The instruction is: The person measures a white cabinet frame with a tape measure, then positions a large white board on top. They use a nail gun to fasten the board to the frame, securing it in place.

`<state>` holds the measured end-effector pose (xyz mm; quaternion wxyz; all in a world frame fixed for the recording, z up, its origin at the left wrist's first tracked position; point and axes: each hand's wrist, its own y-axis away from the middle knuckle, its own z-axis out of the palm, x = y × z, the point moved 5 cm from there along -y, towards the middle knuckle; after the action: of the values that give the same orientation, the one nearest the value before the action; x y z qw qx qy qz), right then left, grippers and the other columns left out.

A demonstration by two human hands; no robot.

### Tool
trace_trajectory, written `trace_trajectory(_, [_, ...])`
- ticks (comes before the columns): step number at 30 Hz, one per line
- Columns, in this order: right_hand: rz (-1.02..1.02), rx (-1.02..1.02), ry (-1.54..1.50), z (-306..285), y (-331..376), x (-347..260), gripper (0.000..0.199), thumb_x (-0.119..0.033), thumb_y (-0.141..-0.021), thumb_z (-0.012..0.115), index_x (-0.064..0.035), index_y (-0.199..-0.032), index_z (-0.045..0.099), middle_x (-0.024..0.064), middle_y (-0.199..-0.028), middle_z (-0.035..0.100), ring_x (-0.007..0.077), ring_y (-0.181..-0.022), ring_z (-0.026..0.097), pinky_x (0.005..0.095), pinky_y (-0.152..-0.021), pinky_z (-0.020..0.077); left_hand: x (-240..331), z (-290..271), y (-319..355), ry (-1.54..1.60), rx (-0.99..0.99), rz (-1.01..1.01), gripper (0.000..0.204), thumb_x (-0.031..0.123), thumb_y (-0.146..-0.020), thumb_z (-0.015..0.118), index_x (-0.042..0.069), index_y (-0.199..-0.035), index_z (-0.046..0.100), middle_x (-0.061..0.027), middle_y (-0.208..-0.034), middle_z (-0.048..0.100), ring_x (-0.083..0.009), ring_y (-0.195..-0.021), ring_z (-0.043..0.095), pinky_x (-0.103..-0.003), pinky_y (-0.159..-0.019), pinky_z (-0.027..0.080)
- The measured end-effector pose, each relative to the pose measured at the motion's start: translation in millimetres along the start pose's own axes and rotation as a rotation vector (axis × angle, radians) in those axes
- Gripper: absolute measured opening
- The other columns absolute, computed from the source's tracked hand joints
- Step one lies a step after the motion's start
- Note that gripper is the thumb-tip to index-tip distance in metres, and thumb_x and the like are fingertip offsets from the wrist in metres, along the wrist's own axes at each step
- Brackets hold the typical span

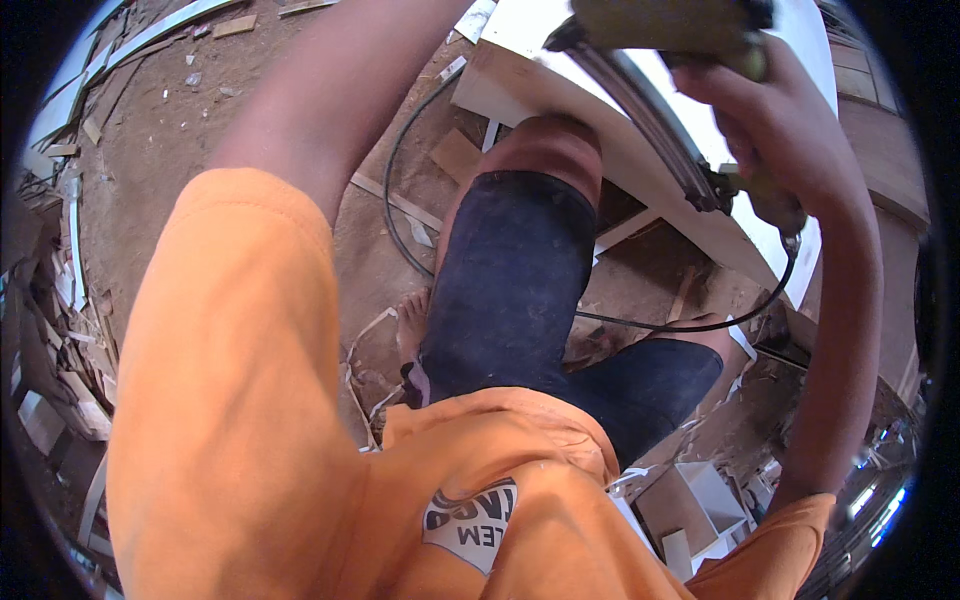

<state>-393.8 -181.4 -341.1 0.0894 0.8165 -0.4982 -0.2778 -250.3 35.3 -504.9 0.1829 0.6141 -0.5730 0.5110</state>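
My right hand [790, 130] is wrapped round the handle of an air nail gun [640, 110], its long dark magazine slanting down and to the right. The tool's head is cut off by the top edge of the picture. From the base of the handle a black air hose [660, 327] loops back to the left. Under the nail gun lies a large white-faced wooden panel or box [525, 75] with a bare wood side. My left forearm [345, 75] reaches up past the top edge, so the left hand is out of sight.
My bent knee [550, 150] is against the panel's wooden side, and the hose curves round my leg. Wood offcuts [455, 155] and strips lie about the dirt floor [290, 85]. A small white open box [700, 500] stands at the lower right. Scrap wood [75, 390] piles up at far left.
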Motion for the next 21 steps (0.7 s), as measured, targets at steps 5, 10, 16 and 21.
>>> trace_trajectory(5, [0.022,0.074,-0.091,-27.4,23.7,49.8,0.041,-0.033,-0.088,0.067,-0.0052,-0.118,0.07,-0.0036,-0.053,0.046,0.0048,-0.042,0.04,0.0237,-0.043,0.0321,-15.4,3.6,5.8,-0.097,-0.098,-0.115,0.041,0.035,-0.097,0.055,0.004,-0.12,0.068,-0.0235,-0.108,0.071,-0.0366,-0.102,0.068,-0.043,-0.09,0.051])
trace_trajectory(10, [0.114,0.165,-0.091,-26.7,41.2,79.3,0.038,-0.032,-0.088,0.069,-0.0056,-0.116,0.071,-0.0045,-0.052,0.045,0.0051,-0.041,0.039,0.024,-0.043,0.0307,-5.0,-1.8,9.4,-0.093,-0.066,-0.088,0.042,0.036,-0.097,0.055,0.003,-0.12,0.068,-0.0219,-0.107,0.072,-0.0346,-0.1,0.069,-0.042,-0.089,0.052])
trace_trajectory(16, [0.115,0.118,-0.017,-4.9,37.4,78.3,0.04,-0.032,-0.083,0.072,-0.0027,-0.11,0.071,-0.0019,-0.053,0.049,0.0075,-0.042,0.042,0.0257,-0.044,0.0314,-8.2,3.8,6.0,-0.07,-0.123,-0.127,0.043,0.036,-0.096,0.056,0.001,-0.118,0.069,-0.0227,-0.108,0.072,-0.034,-0.1,0.07,-0.041,-0.088,0.051])
trace_trajectory(21, [0.158,0.053,-0.065,-1.5,35.1,89.8,0.041,-0.029,-0.082,0.07,-0.0015,-0.112,0.07,-0.0014,-0.054,0.049,0.0084,-0.043,0.043,0.0271,-0.045,0.0324,-13.4,2.1,5.4,-0.075,-0.09,-0.115,0.044,0.036,-0.096,0.057,-0.001,-0.116,0.069,-0.023,-0.107,0.072,-0.0338,-0.1,0.07,-0.041,-0.088,0.051])
